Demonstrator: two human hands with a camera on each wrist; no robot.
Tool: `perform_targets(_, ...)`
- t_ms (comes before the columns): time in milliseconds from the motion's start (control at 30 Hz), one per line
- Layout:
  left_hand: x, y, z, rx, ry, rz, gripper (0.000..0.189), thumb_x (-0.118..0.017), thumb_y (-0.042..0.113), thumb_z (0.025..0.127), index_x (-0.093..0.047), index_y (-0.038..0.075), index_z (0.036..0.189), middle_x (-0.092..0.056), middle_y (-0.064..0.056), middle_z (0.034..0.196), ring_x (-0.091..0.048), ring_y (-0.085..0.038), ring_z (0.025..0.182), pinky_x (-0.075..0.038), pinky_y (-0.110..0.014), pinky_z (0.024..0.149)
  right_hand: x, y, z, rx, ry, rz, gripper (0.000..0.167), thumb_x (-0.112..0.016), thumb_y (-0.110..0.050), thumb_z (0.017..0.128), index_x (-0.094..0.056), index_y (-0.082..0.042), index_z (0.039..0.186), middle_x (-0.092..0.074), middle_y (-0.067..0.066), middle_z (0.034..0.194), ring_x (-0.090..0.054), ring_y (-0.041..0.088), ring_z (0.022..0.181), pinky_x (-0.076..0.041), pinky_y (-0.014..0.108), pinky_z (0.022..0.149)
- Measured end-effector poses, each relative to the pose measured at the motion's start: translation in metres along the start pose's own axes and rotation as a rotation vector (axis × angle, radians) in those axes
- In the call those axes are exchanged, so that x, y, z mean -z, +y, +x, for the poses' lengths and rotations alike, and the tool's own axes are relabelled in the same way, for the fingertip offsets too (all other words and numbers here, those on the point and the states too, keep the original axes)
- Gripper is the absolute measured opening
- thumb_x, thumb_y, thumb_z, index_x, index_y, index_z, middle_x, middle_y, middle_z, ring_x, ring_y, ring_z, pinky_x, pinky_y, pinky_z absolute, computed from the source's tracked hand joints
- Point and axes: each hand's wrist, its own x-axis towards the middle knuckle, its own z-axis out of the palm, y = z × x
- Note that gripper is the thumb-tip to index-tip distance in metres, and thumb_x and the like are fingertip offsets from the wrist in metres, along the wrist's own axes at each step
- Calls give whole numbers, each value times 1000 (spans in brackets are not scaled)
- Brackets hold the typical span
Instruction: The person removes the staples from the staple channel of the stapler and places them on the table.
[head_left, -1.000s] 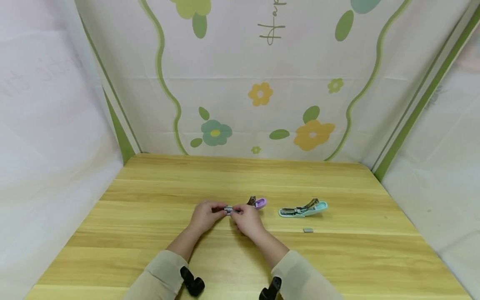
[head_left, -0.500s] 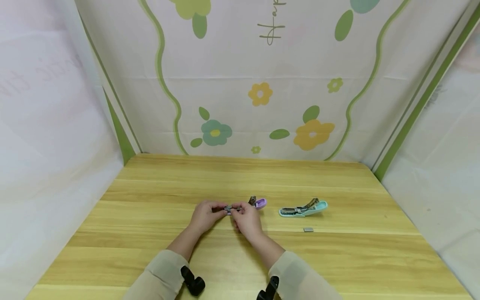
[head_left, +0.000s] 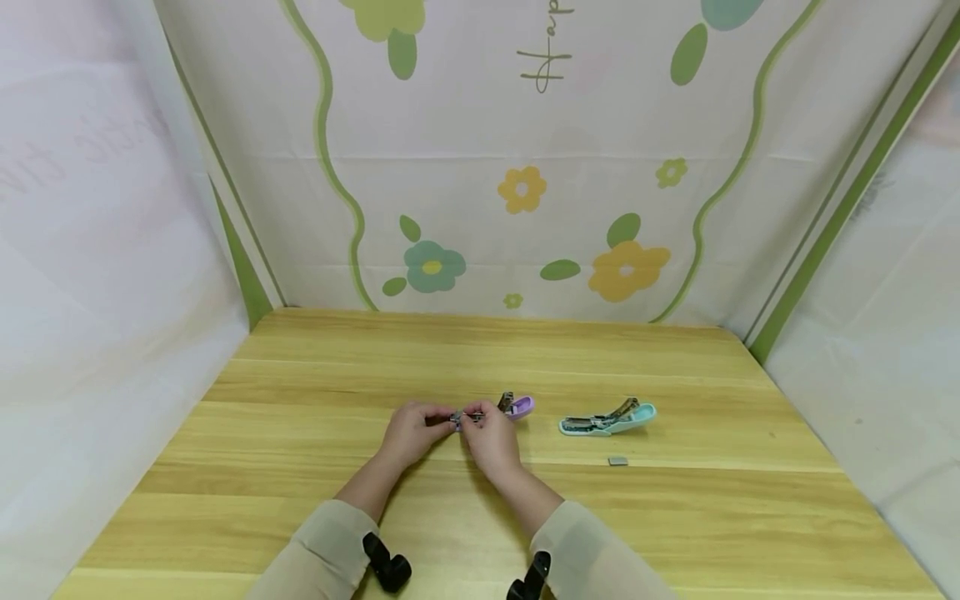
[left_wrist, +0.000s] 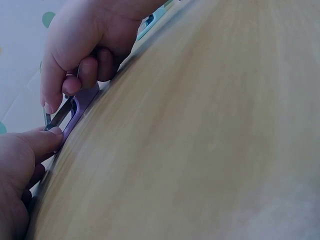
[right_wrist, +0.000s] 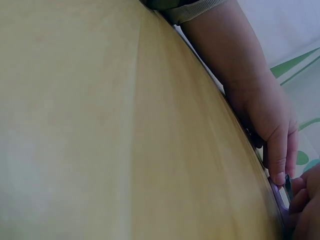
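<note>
A purple stapler (head_left: 521,407) lies opened out on the table, its dark metal arm raised at the right end. My left hand (head_left: 408,433) pinches its left end between thumb and fingers. Over its metal staple channel, my right hand (head_left: 491,442) pinches a thin metal piece (left_wrist: 46,119) with thumb and index finger; its kind I cannot tell. In the left wrist view the purple body (left_wrist: 82,107) shows beneath the right hand, whose other fingers are curled. The right hand covers the stapler's middle in the head view.
A mint-green stapler (head_left: 607,421), also opened out, lies to the right on the wooden table (head_left: 675,533). In front of it is a short grey strip of staples (head_left: 618,461). Printed cloth walls (head_left: 450,125) close off the back and both sides.
My right hand and forearm have shifted slightly left, and its fingertips have moved a little along the purple stapler's channel. The left hand keeps its grip; both staplers stay put.
</note>
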Motion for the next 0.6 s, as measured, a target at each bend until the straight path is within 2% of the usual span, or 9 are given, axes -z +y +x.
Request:
perform_targets(300, 0, 2, 0, 18, 12, -13, 14, -78, 20, 83, -80, 18, 97, -77, 2, 97, -70, -18, 95, -56, -40, 85, 1, 0, 0, 22, -22, -38, 25, -59, -13, 96, -64, -5, 119, -47, -4, 56, -40, 7, 46, -32, 14, 40)
perform_targets(600, 0, 3, -1, 15, 9, -21, 14, -78, 20, 84, -80, 18, 97, -77, 3, 96, -70, -17, 95, -56, -39, 85, 1, 0, 2, 56, -5, -134, 22, -64, -17, 94, -69, -8, 113, -45, -7, 55, -38, 6, 45, -29, 16, 40)
